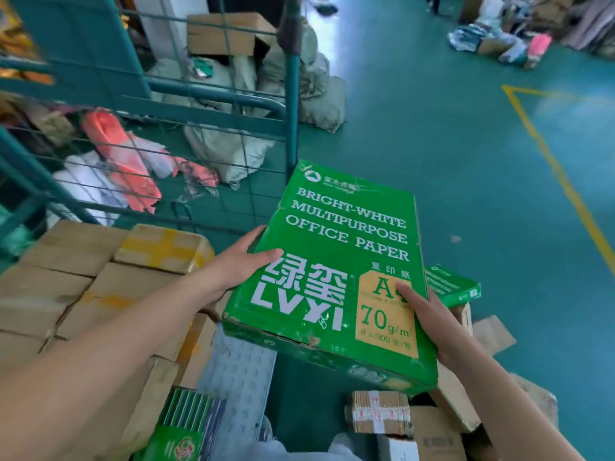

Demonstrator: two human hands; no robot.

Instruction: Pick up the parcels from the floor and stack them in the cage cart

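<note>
A big green paper box [336, 277] is gripped from both sides and held up in the air. The left hand [243, 264] is wrapped round its left edge, thumb laid flat on top by the white lettering. The right hand [429, 314] is clamped on the right edge, thumb pressed onto the yellow A4 label. The box is tilted a bit, far end higher, and "BRIGHT-WHITE MULTIPURPOSE OFFICE PAPER" can be read on the lid.

Just to the left, brown cardboard parcels [66, 284] are stacked inside the cage cart [293, 104], with a yellow-taped parcel [166, 249] sat on top of them. The green box is held right beside that stack, over the cart's open side, not resting on anything as far as can be seen. A patch of the cart's metal floor plate [239, 371] is visible below.

Down by the right arm, a second green box [452, 287] is partly hidden behind the held one. More parcels are left on the teal floor [466, 161]: a small taped carton [379, 412] and some flattened cardboard [492, 334]. Beyond the cart mesh, sacks [226, 148] and pink bags [123, 158] are piled. A yellow floor line [559, 174] is painted off to the right.
</note>
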